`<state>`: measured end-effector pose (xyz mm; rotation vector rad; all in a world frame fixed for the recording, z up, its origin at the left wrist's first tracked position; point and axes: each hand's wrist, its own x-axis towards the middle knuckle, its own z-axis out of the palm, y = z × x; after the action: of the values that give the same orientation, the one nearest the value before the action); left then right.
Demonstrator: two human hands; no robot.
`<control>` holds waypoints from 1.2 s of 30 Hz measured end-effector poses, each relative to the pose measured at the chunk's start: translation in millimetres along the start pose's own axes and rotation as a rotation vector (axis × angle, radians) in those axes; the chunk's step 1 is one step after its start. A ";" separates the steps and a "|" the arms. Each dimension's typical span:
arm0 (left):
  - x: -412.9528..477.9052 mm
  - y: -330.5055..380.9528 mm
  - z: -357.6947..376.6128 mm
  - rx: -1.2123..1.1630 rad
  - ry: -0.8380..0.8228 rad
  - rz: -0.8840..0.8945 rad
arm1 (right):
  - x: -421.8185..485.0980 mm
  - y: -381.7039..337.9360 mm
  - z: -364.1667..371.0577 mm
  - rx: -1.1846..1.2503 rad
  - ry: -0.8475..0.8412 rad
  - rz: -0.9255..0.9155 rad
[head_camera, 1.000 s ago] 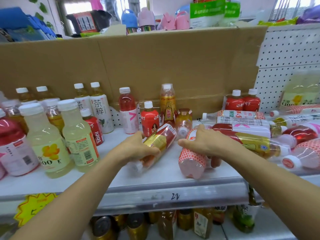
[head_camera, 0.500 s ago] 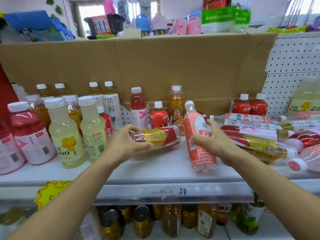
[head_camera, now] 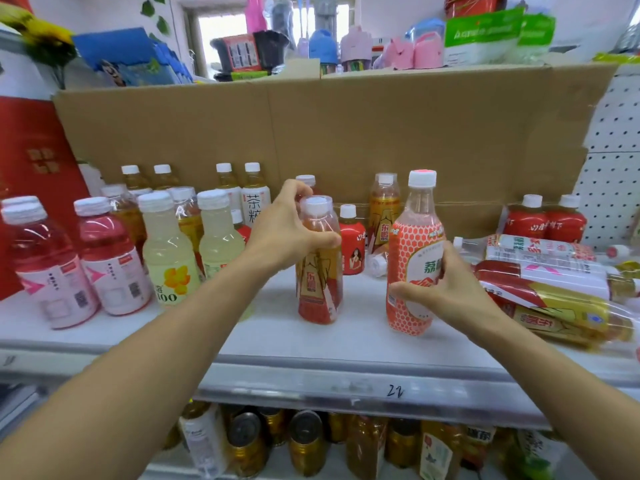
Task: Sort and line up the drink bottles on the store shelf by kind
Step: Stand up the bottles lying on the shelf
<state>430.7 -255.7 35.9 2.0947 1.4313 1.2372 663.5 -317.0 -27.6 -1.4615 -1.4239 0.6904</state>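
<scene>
The left hand (head_camera: 289, 233) has its fingers (head_camera: 294, 192) curled round the neck and shoulder of a gold-and-red bottle (head_camera: 318, 289), the thumb crossing the front just below the white cap. The bottle stands upright under the fingers, with its base on the white shelf (head_camera: 277, 337).

The right hand (head_camera: 457, 289) wraps a pink honeycomb-patterned bottle (head_camera: 405, 237) at mid-height, with the thumb across the lower label and the other fingers round the far side. This bottle is upright too, leaning very slightly. Its white cap rises well above the fingers and its base is at the shelf surface. The two held bottles are near each other but apart.

Between the two sets of fingers and further back stand a small red bottle (head_camera: 351, 244) and a taller gold bottle (head_camera: 382, 209), both against the cardboard backing (head_camera: 346, 133). Outward from the left fingers, pale yellow bottles (head_camera: 169, 258) and pink drink bottles (head_camera: 104, 258) stand in rows, with white-labelled tea bottles (head_camera: 255, 202) behind them. Just beyond the right fingers, several bottles lie on their sides in a loose heap (head_camera: 554, 296), and two red bottles (head_camera: 547, 223) stand behind that heap.
</scene>
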 end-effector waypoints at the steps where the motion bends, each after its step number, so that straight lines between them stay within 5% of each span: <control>1: 4.4 -1.2 -1.0 0.021 -0.025 0.005 | -0.8 -1.5 -0.6 -0.016 -0.002 0.011; 12: 36.9 -22.3 -0.4 0.308 -0.036 0.028 | 36.4 -24.2 58.2 -0.101 -0.008 -0.021; 20: 9.3 -29.4 20.0 -0.059 0.044 -0.090 | 41.5 -21.1 62.0 -0.107 -0.101 -0.035; 25: -40.4 -14.2 29.0 0.020 0.247 0.137 | 28.4 -4.6 9.0 -0.381 -0.178 -0.190; 31: -54.9 45.4 97.0 0.147 -0.112 0.522 | 45.3 17.0 -80.2 -0.609 -0.101 -0.295; 36: 8.4 49.5 177.4 0.346 -0.278 0.170 | 71.3 40.4 -140.8 -0.737 -0.143 -0.163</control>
<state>601.9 -235.1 -29.2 2.5438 1.4435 0.7485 817.6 -276.6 6.7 -1.8332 -2.0105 0.1574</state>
